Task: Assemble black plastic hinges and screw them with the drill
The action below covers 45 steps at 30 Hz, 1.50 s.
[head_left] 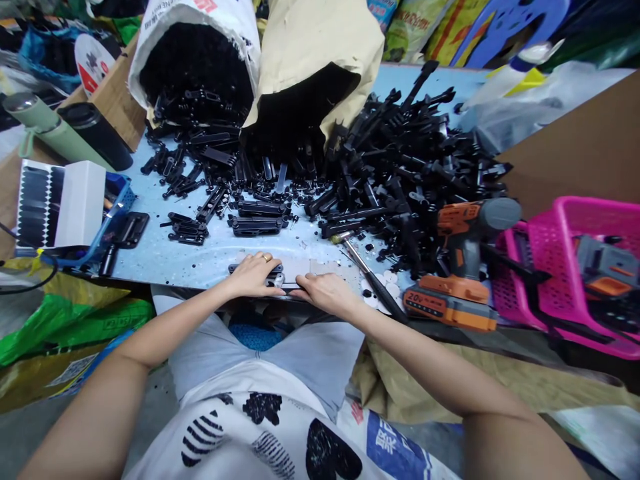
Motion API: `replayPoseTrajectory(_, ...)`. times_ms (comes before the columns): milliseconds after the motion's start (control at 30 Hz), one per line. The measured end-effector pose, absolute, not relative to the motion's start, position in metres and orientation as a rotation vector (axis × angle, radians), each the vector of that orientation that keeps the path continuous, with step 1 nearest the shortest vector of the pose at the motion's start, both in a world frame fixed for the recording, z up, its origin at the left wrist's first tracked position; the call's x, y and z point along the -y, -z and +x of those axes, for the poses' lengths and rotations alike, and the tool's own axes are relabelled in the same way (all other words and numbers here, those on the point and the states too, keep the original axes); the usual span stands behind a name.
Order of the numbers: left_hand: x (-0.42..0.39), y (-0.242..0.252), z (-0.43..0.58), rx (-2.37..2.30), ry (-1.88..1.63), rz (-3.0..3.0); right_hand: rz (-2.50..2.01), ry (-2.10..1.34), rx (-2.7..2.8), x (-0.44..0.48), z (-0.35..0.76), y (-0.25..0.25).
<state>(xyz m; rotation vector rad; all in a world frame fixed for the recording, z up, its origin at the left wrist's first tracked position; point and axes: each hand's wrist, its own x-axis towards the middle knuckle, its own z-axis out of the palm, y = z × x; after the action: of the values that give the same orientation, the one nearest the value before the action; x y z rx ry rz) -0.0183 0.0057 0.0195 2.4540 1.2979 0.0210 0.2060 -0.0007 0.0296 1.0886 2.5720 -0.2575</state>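
Note:
At the front edge of the table, my left hand [255, 275] is closed over a black slotted part [276, 272], with its fingers on the far side and the thumb on the near side. Just right of it, my right hand [326, 292] has its fingers curled together at a flat metal plate [295, 273]; anything in them is too small or hidden to make out. Beyond my hands lie assembled black pieces [260, 225] in a short stack. A hammer [373, 273] rests to the right of my right hand, its head pointing away.
A large heap of black parts [390, 160] covers the back right. Two open sacks, one white [245, 27] and one tan [320, 40], spill parts. An orange-grey cordless drill [457, 267] stands beside a pink basket [565, 267]. A blue basket [117, 207] sits left.

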Motion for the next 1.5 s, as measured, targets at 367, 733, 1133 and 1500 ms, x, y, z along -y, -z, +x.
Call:
replayPoseTrajectory(367, -0.002, -0.012, -0.027, -1.379, -0.27, 2.404, 1.149, 0.068, -2.631, 0.008, 0.194, -0.05)
replayPoseTrajectory(733, 0.007, -0.002, -0.026, -1.368, -0.578, 2.468, 0.996, -0.248, -2.781, -0.004, 0.19, -0.065)
replayPoseTrajectory(1133, 0.006, -0.002, -0.021, -1.352, -0.548, 2.405, 0.921, -0.123, -2.757, -0.017, 0.199, -0.068)
replayPoseTrajectory(1500, -0.089, -0.008, -0.104, -2.182, -0.5, 1.982, 1.451, 0.326, -2.777, -0.08, 0.19, -0.016)
